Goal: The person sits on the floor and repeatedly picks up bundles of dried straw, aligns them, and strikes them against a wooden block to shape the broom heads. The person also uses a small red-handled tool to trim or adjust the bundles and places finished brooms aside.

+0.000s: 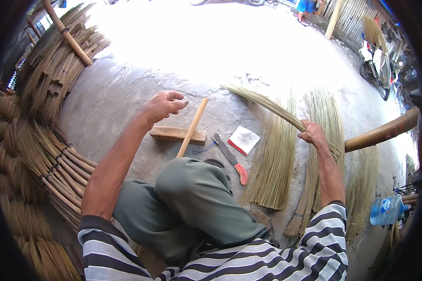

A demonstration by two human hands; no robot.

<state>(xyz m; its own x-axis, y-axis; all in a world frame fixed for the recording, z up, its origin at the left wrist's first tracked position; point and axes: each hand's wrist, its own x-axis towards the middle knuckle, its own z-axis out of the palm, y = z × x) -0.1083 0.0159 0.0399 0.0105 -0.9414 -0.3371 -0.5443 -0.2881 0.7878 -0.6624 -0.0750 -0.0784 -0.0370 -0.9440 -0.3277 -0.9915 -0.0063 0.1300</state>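
Observation:
My right hand (312, 132) is closed around a bundle of dry grass stalks (269, 107), holding it slantwise over flat layers of similar stalks (272, 173) on the ground. Held up above a wooden block (162, 133), my left hand (163, 108) has bent fingers standing apart and nothing visible in it. A round wooden stick (192, 129) rises beside my knee and leans across the block; its lower end is hidden by my leg. Right of the block lies a knife (230, 157) with a red handle, next to a white and red packet (244, 139).
Brooms with bound cane handles (70, 171) lie at my left, below tall stacks of straw bundles (63, 70). At right, a thick bamboo pole (382, 131) juts in above a blue water bottle (387, 210). A motorcycle (380, 70) and a person in blue (305, 6) are farther off.

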